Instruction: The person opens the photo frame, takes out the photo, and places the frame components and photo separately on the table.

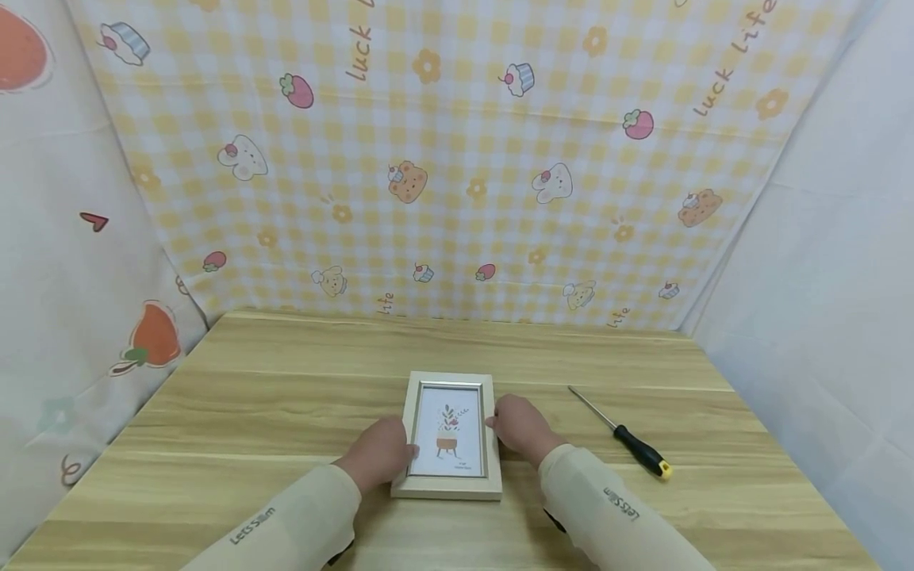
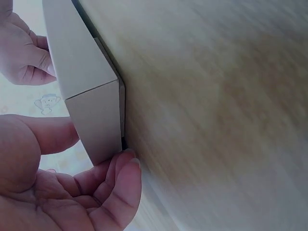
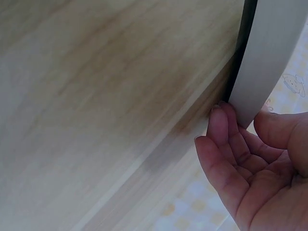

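A cream picture frame [image 1: 446, 488] with a silver inner edge lies face up on the wooden table, showing a print of a plant in an orange pot. My left hand [image 1: 378, 452] grips its left side, thumb over the front and curled fingers at the back edge. On the opposite side my right hand [image 1: 524, 427] pinches the frame, its thumb on the front border. In the left wrist view the frame's corner [image 2: 94, 101] sits between thumb and fingers. The right wrist view shows the frame's side [image 3: 269, 53] held near the table, fingertips at its underside.
A screwdriver [image 1: 639, 452] with a black and yellow handle lies to the right of the right hand, its shaft pointing away to the left. The wooden table [image 1: 286, 381] ends at a yellow checked cloth [image 1: 457, 222] at the back. Pale cloths hang on both sides.
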A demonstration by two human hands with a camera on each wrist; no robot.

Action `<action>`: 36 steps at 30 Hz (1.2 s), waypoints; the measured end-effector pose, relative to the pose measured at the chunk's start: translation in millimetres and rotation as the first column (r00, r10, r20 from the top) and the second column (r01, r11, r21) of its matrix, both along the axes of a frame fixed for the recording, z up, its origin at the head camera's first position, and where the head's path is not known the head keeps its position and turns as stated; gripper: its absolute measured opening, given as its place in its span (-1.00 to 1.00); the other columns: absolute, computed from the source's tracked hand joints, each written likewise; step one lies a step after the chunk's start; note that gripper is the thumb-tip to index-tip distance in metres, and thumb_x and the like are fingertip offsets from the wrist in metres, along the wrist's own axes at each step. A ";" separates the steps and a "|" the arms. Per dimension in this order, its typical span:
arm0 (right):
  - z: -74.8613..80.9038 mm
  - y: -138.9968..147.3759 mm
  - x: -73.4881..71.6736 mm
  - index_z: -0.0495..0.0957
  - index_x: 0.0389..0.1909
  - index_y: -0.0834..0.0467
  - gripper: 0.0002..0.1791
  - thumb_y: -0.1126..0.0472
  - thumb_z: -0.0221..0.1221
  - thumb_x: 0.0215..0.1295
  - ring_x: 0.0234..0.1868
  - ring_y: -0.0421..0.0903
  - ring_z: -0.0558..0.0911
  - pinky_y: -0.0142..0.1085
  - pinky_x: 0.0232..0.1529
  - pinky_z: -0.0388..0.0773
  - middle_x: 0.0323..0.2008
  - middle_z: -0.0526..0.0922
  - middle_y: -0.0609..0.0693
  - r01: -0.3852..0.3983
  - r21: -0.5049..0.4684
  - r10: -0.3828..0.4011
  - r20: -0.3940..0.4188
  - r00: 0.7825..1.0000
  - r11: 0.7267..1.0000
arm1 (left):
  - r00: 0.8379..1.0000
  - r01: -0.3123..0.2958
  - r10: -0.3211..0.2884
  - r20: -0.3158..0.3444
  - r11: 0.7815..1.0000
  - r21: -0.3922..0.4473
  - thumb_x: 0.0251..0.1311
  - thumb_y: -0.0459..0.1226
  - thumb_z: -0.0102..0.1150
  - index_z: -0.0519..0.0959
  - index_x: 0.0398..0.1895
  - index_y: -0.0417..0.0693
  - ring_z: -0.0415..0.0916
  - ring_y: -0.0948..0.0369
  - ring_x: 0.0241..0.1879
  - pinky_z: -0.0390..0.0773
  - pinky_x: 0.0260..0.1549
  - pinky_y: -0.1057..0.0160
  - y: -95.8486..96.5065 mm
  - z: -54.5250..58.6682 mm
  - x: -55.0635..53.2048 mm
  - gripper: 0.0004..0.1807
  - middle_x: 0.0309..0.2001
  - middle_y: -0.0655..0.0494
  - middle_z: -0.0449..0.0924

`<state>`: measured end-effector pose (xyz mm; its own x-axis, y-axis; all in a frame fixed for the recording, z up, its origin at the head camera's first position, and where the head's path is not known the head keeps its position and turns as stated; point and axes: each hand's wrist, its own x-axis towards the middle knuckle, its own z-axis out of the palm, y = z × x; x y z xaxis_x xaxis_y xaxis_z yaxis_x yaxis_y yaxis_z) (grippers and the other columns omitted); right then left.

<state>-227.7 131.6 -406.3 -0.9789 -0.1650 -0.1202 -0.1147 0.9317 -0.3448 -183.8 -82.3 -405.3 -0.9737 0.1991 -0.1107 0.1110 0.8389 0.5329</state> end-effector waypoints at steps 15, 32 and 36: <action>-0.7 3.1 1.2 0.49 -0.60 0.20 -0.69 0.20 0.15 0.35 -0.58 -0.14 0.37 -0.32 -0.51 0.33 -0.67 0.39 -0.05 0.001 -0.057 -0.002 -0.010 1.000 0.998 | 1.000 0.022 -0.022 -0.004 0.992 0.127 0.22 -0.32 0.21 0.59 -0.20 -0.28 0.43 0.16 -0.38 0.52 -0.19 0.06 -10.1 -9.7 -6.4 -0.82 -0.34 0.01 0.60; -3.1 18.1 48.8 0.61 -0.41 0.26 -0.78 0.14 0.28 0.21 -0.51 -0.15 0.48 -0.24 -0.44 0.47 -0.51 0.61 -0.01 -0.090 -0.163 0.085 -0.039 0.996 0.983 | 0.999 0.007 -0.014 0.048 0.990 0.138 0.16 -0.36 0.25 0.49 -0.48 -0.19 0.29 0.20 -0.58 0.32 -0.58 0.29 -17.9 1.4 11.1 -0.85 -0.60 0.09 0.36; -2.3 19.6 54.9 0.63 -0.32 0.27 -0.77 0.15 0.29 0.19 -0.45 -0.14 0.53 -0.23 -0.39 0.50 -0.44 0.65 0.02 -0.120 -0.194 0.115 -0.036 0.993 0.974 | 0.999 0.020 -0.025 0.038 0.990 0.140 0.13 -0.35 0.28 0.53 -0.40 -0.24 0.32 0.18 -0.52 0.37 -0.51 0.25 -18.8 0.4 12.7 -0.87 -0.52 0.08 0.44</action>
